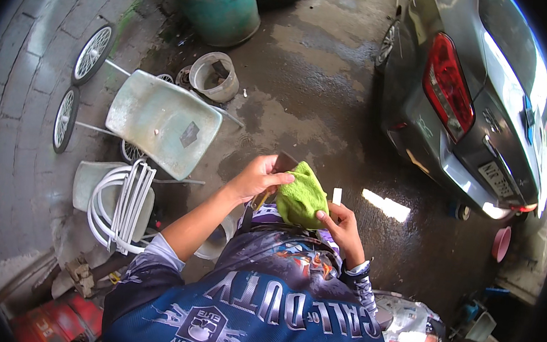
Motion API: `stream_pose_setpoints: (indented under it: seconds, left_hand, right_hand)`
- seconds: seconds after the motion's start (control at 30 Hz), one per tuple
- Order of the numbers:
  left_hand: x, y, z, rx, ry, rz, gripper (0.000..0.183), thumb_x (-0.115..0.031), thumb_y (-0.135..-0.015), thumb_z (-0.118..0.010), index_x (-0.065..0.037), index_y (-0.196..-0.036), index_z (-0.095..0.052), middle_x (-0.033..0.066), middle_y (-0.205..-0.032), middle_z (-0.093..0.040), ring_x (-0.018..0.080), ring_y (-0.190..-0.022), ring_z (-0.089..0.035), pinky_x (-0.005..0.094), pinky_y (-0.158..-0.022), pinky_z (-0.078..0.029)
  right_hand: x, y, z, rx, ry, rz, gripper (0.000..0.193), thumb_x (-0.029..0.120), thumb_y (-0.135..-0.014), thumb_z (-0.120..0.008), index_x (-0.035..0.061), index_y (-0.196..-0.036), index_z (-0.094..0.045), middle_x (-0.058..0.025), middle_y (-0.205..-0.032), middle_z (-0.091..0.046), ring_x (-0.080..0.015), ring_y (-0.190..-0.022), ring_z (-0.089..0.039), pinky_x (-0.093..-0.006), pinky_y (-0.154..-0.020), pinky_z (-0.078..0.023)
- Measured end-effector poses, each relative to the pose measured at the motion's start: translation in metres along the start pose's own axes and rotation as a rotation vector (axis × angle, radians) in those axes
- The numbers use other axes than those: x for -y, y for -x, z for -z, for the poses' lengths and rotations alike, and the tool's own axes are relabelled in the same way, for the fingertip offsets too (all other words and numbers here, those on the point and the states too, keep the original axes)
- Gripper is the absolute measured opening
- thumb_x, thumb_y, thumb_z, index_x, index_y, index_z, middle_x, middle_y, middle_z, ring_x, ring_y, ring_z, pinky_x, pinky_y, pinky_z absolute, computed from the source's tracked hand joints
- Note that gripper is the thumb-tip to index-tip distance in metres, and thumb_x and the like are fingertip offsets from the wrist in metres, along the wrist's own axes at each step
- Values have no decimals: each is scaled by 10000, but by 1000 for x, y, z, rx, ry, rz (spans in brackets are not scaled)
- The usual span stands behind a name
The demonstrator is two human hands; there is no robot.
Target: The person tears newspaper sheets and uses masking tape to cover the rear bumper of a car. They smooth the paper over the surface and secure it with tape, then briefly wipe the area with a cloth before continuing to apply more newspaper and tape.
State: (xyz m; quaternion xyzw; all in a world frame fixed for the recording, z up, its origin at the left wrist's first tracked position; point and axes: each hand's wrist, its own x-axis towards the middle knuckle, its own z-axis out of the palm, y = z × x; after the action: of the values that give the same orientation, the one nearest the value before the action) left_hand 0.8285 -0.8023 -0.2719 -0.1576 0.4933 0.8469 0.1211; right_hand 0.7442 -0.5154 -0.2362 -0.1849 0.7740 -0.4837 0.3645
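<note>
A bright green cloth (301, 196) is bunched up in front of my waist, held between both hands. My left hand (257, 179) pinches its upper left side with thumb and fingers. From the same hand a flat, dark brown-grey piece (285, 163) sticks out behind the cloth; its kind does not show. My right hand (346, 231) grips the cloth's lower right edge, thumb on top and fingers partly hidden. Just above the right fingers is a small white rectangular piece (337, 196); I cannot tell whether the hand touches it.
A grey car (413, 111) stands at the right. To my left are a pale plastic chair (165, 121), spoked wheels (94, 55) and a coil of white tubing (123, 204). A whitish bucket (228, 89) and a green bin (219, 6) stand ahead. The concrete floor looks wet.
</note>
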Motion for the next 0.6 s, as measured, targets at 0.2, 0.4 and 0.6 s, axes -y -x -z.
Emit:
stream_pose_setpoints:
  seconds: [0.2, 0.4, 0.6]
  left_hand:
    - [-51, 82, 93, -580, -302, -422, 209, -90, -984, -764, -22, -1160, -673, 6, -1027, -715, 61, -940, -651, 231, -826, -516]
    - [-106, 134, 236, -923, -685, -400, 203, -115, -992, -744, -9, -1154, -681, 27, -1029, -748, 81, -968, -653, 268, -897, -520]
    - [-176, 156, 530, -935, -912, -366, 228, -107, -1013, -712, -4, -1209, -658, 66, -1088, -744, 126, -1026, -651, 299, -946, -507]
  right_hand:
    - [-28, -68, -15, -97, -172, -98, 404, 257, -1037, -685, 16, -1360, -703, -112, -1306, -743, -196, -1208, -685, -329, -971, -520]
    - [-60, -124, 21, -161, 48, -238, 345, 289, -1050, -674, 62, -1298, -747, -46, -1204, -779, -136, -1061, -728, -274, -793, -529]
    - [-79, -184, -17, -417, 92, -335, 365, 308, -1048, -671, 73, -1321, -731, -56, -1193, -777, -158, -989, -752, -267, -734, -509]
